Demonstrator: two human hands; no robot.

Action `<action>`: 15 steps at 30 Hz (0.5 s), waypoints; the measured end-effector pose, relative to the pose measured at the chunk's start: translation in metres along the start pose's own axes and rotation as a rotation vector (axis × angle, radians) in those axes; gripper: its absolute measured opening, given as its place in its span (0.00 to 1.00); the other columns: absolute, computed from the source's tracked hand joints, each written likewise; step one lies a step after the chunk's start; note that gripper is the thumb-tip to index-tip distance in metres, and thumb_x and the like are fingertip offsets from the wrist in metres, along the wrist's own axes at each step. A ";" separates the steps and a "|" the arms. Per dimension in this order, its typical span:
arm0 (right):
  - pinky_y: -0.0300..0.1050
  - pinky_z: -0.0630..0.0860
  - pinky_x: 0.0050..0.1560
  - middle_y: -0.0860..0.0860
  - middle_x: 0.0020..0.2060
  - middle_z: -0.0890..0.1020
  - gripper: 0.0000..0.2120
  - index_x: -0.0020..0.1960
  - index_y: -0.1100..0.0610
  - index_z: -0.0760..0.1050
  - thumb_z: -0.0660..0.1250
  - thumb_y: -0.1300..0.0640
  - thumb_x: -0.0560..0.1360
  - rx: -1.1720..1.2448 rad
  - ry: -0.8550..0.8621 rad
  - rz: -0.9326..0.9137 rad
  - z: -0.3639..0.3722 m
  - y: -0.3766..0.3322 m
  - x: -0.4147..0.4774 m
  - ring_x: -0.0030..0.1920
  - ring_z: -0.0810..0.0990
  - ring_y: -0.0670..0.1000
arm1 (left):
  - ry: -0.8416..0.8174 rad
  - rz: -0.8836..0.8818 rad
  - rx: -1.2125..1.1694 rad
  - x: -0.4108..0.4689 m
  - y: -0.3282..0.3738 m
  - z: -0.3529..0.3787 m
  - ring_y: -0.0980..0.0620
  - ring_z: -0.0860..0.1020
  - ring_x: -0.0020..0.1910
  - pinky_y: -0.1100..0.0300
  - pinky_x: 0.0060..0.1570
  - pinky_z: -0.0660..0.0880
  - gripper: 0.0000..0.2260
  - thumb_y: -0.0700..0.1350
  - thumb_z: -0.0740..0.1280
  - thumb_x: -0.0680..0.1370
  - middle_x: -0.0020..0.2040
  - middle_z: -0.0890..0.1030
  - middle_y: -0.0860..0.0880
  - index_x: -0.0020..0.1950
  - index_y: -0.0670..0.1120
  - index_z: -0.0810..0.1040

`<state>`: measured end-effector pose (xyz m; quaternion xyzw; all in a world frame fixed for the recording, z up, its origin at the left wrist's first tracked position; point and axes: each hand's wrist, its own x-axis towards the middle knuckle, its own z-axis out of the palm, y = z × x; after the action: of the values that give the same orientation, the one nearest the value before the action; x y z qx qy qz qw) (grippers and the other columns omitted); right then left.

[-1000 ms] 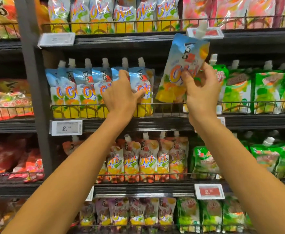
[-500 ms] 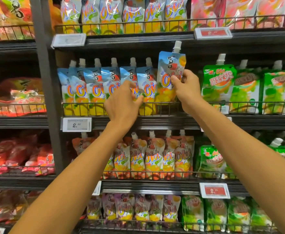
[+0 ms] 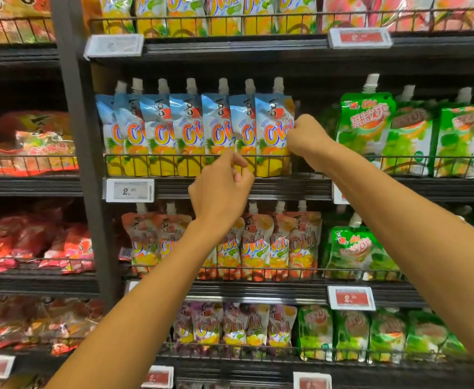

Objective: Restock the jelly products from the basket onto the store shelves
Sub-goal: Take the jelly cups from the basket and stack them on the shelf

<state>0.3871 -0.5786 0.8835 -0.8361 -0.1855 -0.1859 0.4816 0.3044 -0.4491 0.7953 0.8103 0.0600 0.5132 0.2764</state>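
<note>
A row of several blue jelly pouches (image 3: 185, 130) with white spouts stands upright behind the wire rail (image 3: 157, 158) of the middle shelf. The rightmost blue pouch (image 3: 272, 127) now stands at the row's right end. My right hand (image 3: 306, 138) pinches its right edge. In front of the rail, my left hand (image 3: 221, 189) hovers with curled fingers and holds nothing. The basket is not in view.
Green jelly pouches (image 3: 365, 124) stand right of the blue row, past a dark gap. Orange pouches (image 3: 258, 242) fill the shelf below, purple ones (image 3: 230, 327) lower still. A dark upright post (image 3: 75, 136) stands left. Price tags (image 3: 129, 190) clip to shelf edges.
My right hand has lowered the blue pouch from above into the right end of the row. My left hand has pulled back from the pouches and dropped below the rail.
</note>
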 end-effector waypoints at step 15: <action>0.36 0.78 0.43 0.46 0.38 0.84 0.09 0.47 0.51 0.79 0.63 0.63 0.75 0.347 0.052 -0.030 0.051 0.171 -0.188 0.43 0.83 0.44 | -0.614 -0.461 -0.379 -0.195 -0.079 0.055 0.66 0.74 0.28 0.73 0.30 0.68 0.09 0.40 0.63 0.80 0.34 0.79 0.54 0.47 0.42 0.84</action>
<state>0.3155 -0.6386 0.6419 -0.7324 -0.2148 -0.1801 0.6205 0.2752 -0.4786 0.5819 0.8257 0.0590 0.1748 0.5331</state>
